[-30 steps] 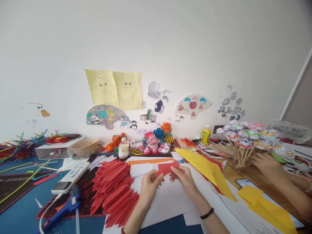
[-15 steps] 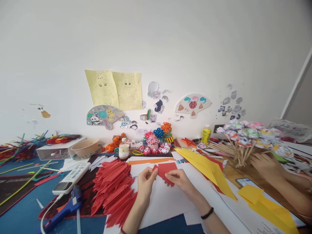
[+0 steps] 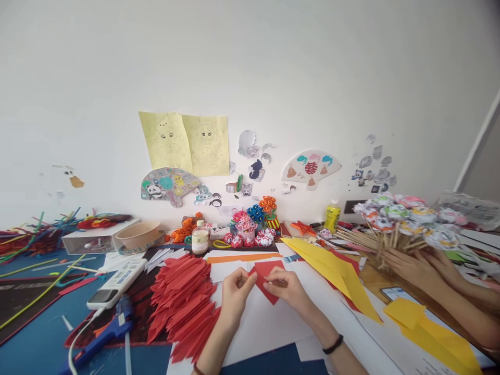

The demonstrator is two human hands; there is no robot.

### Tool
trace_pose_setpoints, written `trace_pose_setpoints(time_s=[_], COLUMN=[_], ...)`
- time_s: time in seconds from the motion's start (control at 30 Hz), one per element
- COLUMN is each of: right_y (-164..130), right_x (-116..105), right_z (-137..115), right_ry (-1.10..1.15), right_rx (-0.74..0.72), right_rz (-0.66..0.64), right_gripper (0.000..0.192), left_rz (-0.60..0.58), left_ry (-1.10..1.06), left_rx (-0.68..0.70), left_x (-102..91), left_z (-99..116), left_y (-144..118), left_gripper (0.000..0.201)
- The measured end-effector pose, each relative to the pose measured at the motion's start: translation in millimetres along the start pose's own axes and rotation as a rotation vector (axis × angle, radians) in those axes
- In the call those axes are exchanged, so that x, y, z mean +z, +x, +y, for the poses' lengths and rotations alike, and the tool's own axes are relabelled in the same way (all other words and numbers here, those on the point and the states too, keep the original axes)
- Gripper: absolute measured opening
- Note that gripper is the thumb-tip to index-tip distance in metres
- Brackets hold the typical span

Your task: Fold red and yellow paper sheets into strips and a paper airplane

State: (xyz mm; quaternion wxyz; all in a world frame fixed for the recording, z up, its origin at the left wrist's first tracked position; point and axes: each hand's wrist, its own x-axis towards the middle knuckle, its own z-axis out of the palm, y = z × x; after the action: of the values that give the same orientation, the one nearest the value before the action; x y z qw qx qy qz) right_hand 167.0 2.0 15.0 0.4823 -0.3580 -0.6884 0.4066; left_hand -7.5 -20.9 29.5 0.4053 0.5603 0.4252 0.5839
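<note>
My left hand (image 3: 235, 288) and my right hand (image 3: 288, 287) hold a small red paper sheet (image 3: 269, 277) between them, just above white paper sheets (image 3: 269, 323) on the table. The left fingers pinch its left edge and the right fingers pinch its middle. The sheet hangs with one corner pointing down. A large pile of folded red paper pieces (image 3: 183, 299) lies just left of my left hand.
Another person's hands (image 3: 410, 265) hold a bunch of paper flowers on sticks (image 3: 402, 219) at the right. Yellow paper sheets (image 3: 332, 268), a blue glue gun (image 3: 111, 330), a white remote (image 3: 117, 284), a bowl (image 3: 136, 234), a small bottle (image 3: 199, 238) and paper flower crafts (image 3: 250, 226) surround the work spot.
The red sheet has been turned and opened out from a flat strip into a wider piece with a corner down. The other person's hands moved onto the flower stems.
</note>
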Motion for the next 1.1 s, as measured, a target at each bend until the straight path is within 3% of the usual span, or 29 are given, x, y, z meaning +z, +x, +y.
trace_pose_setpoints(time_s=[0.4, 0.73, 1.1], right_y=[-2, -4, -5], right_x=[8, 6, 9], right_z=[-11, -14, -7], right_ry=[0.072, 0.091, 0.210], right_rx=[0.040, 0.011, 0.182], right_rz=[-0.064, -0.040, -0.183], right_gripper=[0.030, 0.028, 0.039], left_rz=[-0.051, -0.085, -0.070], left_ry=[0.087, 0.067, 0.124], left_rx=[0.022, 0.019, 0.029], left_x=[-0.6, 3.0, 3.4], left_z=[-1, -2, -5], left_y=[-1, 1, 2], left_gripper=[0.040, 0.034, 0.037])
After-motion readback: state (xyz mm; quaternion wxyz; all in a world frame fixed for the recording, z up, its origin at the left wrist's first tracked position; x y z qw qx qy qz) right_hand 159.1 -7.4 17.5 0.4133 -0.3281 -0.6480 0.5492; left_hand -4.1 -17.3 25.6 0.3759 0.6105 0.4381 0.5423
